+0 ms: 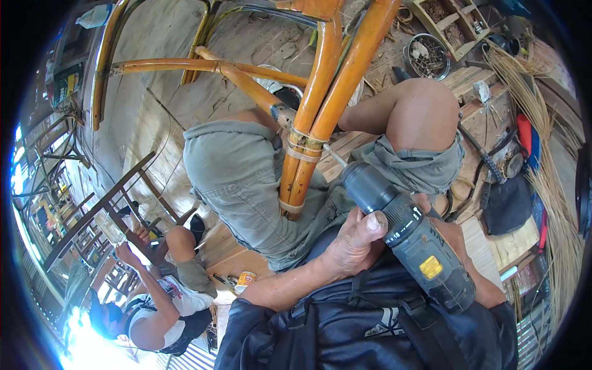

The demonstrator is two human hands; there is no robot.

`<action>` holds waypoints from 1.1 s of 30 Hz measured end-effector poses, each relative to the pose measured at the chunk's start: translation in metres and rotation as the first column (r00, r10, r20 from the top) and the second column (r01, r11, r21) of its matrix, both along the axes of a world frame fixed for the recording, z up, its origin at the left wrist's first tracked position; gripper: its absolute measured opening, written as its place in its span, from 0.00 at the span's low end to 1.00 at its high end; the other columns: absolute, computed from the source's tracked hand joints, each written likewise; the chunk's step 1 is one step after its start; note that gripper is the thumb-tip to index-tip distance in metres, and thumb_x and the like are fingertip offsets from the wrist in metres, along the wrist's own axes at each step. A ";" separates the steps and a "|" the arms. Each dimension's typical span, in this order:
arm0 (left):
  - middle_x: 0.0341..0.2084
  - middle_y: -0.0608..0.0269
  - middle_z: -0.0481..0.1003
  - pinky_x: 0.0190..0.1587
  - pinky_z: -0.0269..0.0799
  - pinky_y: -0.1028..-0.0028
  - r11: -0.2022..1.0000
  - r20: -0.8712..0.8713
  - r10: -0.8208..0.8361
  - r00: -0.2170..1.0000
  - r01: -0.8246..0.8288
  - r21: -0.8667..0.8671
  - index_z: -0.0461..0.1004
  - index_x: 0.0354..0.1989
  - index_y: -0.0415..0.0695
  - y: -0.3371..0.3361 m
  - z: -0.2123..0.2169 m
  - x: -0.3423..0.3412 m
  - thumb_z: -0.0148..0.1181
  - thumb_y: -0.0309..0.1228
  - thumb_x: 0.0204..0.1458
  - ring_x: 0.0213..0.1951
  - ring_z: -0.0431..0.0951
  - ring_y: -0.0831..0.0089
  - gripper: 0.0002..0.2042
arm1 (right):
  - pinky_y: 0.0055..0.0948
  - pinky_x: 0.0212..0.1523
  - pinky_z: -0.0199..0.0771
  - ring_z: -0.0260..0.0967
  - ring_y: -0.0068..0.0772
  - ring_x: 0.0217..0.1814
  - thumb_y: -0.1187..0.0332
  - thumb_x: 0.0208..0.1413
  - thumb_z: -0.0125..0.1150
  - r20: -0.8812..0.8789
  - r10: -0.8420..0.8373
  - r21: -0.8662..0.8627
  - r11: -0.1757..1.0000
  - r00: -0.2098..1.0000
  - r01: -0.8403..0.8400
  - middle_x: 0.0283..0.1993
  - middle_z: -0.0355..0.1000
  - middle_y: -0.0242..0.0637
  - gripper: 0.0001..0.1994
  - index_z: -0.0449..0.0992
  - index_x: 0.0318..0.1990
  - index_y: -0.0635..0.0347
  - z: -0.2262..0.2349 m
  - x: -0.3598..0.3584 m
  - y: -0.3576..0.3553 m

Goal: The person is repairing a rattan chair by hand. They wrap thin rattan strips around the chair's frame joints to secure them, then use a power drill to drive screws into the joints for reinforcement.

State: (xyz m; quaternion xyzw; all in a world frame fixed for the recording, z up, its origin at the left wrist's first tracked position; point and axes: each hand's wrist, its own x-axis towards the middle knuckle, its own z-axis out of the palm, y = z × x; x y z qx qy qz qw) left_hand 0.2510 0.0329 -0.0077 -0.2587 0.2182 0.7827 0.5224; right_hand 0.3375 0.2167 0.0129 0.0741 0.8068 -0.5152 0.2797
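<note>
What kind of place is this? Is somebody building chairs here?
It looks like a rattan furniture workshop. A person's left hand steadies a drill aimed at bound orange cane poles. Loose rattan strands lie at the right, and another person works on a dark wooden frame.

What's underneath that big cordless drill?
Under the drill the left hand cups its front, thumb on the chuck collar. Below lie grey shorts and a dark bag. The right hand on the grip is almost wholly covered by the drill.

Glossy orange-brown rattan poles (320,105) are showing pale tan binding strips (302,151), grey-green shorts (246,179) are lying behind them, and the dark grey cordless drill (407,231) is bearing a yellow label.
</note>
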 end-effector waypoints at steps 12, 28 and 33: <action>0.54 0.48 0.68 0.65 0.56 0.56 1.000 -0.063 0.004 0.998 -0.003 0.021 0.64 0.55 0.36 0.001 -0.002 0.000 0.67 0.61 0.38 0.63 0.61 0.57 0.44 | 0.32 0.29 0.73 0.73 0.40 0.31 0.68 0.46 0.63 -0.011 -0.056 0.025 0.998 0.998 0.056 0.32 0.71 0.36 0.14 0.72 0.42 0.57 0.002 -0.004 -0.002; 0.53 0.49 0.69 0.61 0.59 0.63 0.825 -0.731 -0.565 0.383 0.249 -0.507 0.64 0.57 0.36 0.003 0.005 -0.012 0.68 0.48 0.44 0.58 0.66 0.56 0.37 | 0.32 0.37 0.73 0.74 0.36 0.37 0.64 0.43 0.69 0.082 -0.464 0.231 0.870 0.882 0.436 0.33 0.75 0.36 0.15 0.75 0.39 0.57 0.027 0.074 0.029; 0.47 0.47 0.67 0.54 0.63 0.60 0.335 -0.280 -0.939 -0.201 -0.715 -0.613 0.65 0.52 0.37 -0.042 0.004 -0.047 0.69 0.31 0.42 0.52 0.66 0.53 0.28 | 0.22 0.36 0.62 0.63 0.22 0.34 0.65 0.58 0.54 0.071 -0.966 -0.144 0.238 0.250 0.960 0.29 0.66 0.30 0.08 0.70 0.33 0.60 -0.009 0.111 0.041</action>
